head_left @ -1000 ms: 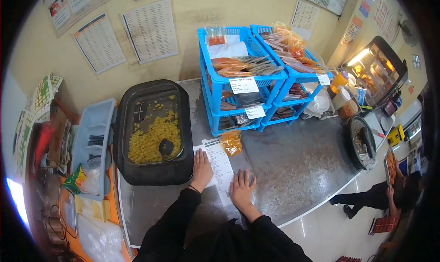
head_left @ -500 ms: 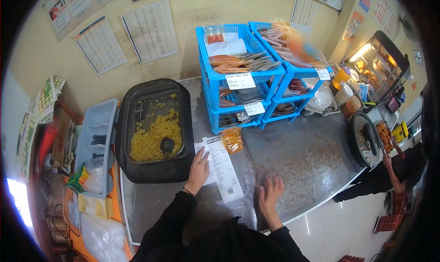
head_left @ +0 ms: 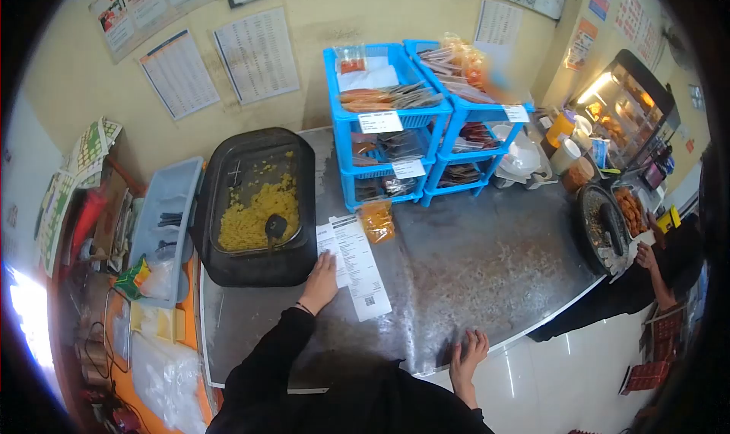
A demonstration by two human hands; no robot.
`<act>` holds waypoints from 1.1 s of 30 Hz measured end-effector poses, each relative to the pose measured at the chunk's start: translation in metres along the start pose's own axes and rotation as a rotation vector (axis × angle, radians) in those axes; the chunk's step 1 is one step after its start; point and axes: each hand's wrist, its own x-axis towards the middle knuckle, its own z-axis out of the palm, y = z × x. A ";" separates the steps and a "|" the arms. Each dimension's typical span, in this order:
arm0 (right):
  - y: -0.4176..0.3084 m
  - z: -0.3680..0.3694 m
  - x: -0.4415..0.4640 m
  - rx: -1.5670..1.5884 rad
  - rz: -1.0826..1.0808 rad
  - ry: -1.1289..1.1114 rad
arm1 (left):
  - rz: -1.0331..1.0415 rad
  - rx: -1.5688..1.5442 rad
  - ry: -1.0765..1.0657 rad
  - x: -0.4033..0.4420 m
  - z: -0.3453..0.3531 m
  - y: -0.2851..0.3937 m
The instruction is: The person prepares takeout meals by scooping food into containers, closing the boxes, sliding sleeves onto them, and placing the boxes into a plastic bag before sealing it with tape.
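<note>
My left hand [head_left: 320, 286] lies on the metal counter, fingertips at the lower left edge of two printed receipts [head_left: 363, 276]. Its fingers are stretched out and grip nothing. The receipts overlap, and the longer one has a square code near its bottom. At the counter's front edge is my right hand [head_left: 468, 358], fingers apart and a little bent, holding nothing. A clear packet of orange-yellow food [head_left: 376, 221] touches the top of the receipts. Left of them stands a black pan [head_left: 296, 263] of yellow rice [head_left: 262, 213] with a dark scoop [head_left: 276, 226] in it.
Blue stacked baskets [head_left: 352, 141] hold many sachets at the back. On the right are a round black pan [head_left: 587, 221], a tray of fried food [head_left: 631, 210] and a lit display case [head_left: 620, 107]. A co-worker's hand [head_left: 646, 255] is beside them. A blue bin [head_left: 144, 229] stands left.
My left hand has slid slightly down and left, off the receipts' middle to their edge. My right hand has moved back toward me to the counter's front edge. The view has shifted slightly.
</note>
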 end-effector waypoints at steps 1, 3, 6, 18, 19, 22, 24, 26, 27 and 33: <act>0.004 -0.005 -0.005 0.007 0.009 0.003 | -0.013 -0.046 0.037 -0.001 -0.007 0.003; 0.014 -0.018 -0.019 0.017 0.038 0.015 | -0.024 -0.146 0.104 -0.007 -0.025 0.017; 0.036 -0.039 -0.041 0.000 0.068 0.073 | -0.001 -0.273 0.235 -0.022 -0.046 0.070; 0.128 -0.154 -0.173 -0.161 0.300 0.369 | 0.807 -0.774 -0.138 -0.127 0.012 0.398; 0.140 -0.162 -0.189 -0.186 0.324 0.389 | 0.794 -0.712 -0.185 -0.139 0.006 0.419; 0.171 -0.182 -0.238 -0.208 0.506 0.481 | 1.000 -0.764 -0.219 -0.142 0.035 0.463; 0.176 -0.201 -0.261 -0.197 0.598 0.507 | 1.033 -0.755 -0.266 -0.150 0.039 0.492; 0.181 -0.213 -0.273 -0.204 0.673 0.522 | 1.103 -0.780 -0.283 -0.152 0.032 0.519; 0.184 -0.217 -0.276 -0.223 0.706 0.532 | 1.137 -0.790 -0.290 -0.152 0.030 0.531; 0.217 -0.222 -0.259 -0.219 0.828 0.460 | 1.175 -0.817 -0.396 -0.138 0.062 0.594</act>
